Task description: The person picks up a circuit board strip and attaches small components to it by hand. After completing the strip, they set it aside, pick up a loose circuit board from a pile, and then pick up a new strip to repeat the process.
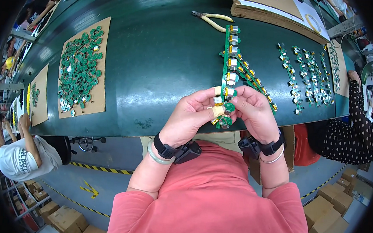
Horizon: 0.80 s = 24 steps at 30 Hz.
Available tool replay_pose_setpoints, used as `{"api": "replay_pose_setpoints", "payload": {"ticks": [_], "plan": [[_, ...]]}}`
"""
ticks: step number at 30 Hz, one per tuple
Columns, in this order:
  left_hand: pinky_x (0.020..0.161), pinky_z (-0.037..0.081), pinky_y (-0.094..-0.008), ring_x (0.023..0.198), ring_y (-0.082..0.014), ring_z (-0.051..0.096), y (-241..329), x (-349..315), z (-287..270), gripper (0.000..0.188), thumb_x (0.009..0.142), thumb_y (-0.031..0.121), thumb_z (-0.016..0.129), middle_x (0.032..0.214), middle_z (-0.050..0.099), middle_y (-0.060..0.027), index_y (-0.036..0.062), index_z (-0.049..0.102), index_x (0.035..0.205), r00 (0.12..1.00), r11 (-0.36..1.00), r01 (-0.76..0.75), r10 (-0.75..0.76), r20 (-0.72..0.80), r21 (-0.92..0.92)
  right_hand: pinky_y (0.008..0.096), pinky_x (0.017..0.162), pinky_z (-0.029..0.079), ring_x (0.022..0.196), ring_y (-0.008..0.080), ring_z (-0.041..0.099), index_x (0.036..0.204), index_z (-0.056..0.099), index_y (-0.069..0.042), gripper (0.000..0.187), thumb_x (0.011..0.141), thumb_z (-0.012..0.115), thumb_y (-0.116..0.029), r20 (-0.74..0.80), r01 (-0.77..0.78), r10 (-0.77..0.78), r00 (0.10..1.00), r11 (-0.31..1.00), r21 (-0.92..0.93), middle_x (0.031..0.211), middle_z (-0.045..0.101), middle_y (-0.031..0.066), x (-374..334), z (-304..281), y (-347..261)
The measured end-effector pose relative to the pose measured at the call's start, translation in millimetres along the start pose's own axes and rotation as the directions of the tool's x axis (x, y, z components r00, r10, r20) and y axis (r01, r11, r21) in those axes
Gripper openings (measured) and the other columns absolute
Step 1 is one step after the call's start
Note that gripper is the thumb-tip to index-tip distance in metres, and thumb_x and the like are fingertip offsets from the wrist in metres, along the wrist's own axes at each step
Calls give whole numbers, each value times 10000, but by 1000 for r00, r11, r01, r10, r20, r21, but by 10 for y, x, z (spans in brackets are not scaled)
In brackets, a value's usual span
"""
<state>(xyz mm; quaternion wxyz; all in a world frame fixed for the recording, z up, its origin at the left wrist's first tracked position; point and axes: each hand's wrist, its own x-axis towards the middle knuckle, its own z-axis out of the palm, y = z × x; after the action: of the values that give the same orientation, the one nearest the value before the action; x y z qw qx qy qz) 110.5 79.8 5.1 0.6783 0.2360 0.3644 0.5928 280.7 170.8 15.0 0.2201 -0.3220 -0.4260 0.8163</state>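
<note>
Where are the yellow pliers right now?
In the head view, the yellow-handled pliers lie on the green table, far from the person, just above the top end of the long green circuit-board strip and left of the cardboard sheets.

We find the widest free stretch of the dark green bench between the brown cardboard sheet heaped with small round green circuit boards and the long green strip of circuit boards that our hands grip at its near end. To the right, rows of loose green board pieces crowd the surface. Yellow-handled cutting pliers lie beyond the strip's far end.
</note>
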Motion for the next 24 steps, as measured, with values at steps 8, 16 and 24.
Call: {"api": "replay_pose_setpoints", "payload": {"ticks": [8, 16, 24], "plan": [[798, 511, -225, 927, -83, 618, -47, 29, -14, 436, 919, -37, 574, 1102, 647, -62, 11, 504, 1347, 998, 998, -35, 38, -48, 53, 193, 616, 475, 699, 73, 600, 1037, 596, -3, 109, 943, 592, -58, -114, 92, -129, 985, 953, -287, 883, 647, 20, 14, 55, 24], [793, 496, -203, 912, -51, 595, -119, 18, 55, 464, 904, -88, 550, 1065, 635, -28, 28, 508, 1351, 982, 974, -143, 161, -97, 176, 188, 614, 454, 645, 67, 557, 984, 632, 5, 149, 843, 674, 33, 128, 359, -474, 871, 435, -826, 818, 610, 19, -93, 402, -137], [788, 493, -196, 889, -45, 590, -36, 43, -20, 457, 900, -82, 561, 1051, 633, -23, 17, 512, 1344, 986, 986, -108, 122, -113, 127, 219, 630, 463, 676, 78, 559, 950, 639, 1, 165, 802, 703, 31, 52, 334, -489, 871, 511, -792, 799, 583, 34, -159, 354, -169]]}}
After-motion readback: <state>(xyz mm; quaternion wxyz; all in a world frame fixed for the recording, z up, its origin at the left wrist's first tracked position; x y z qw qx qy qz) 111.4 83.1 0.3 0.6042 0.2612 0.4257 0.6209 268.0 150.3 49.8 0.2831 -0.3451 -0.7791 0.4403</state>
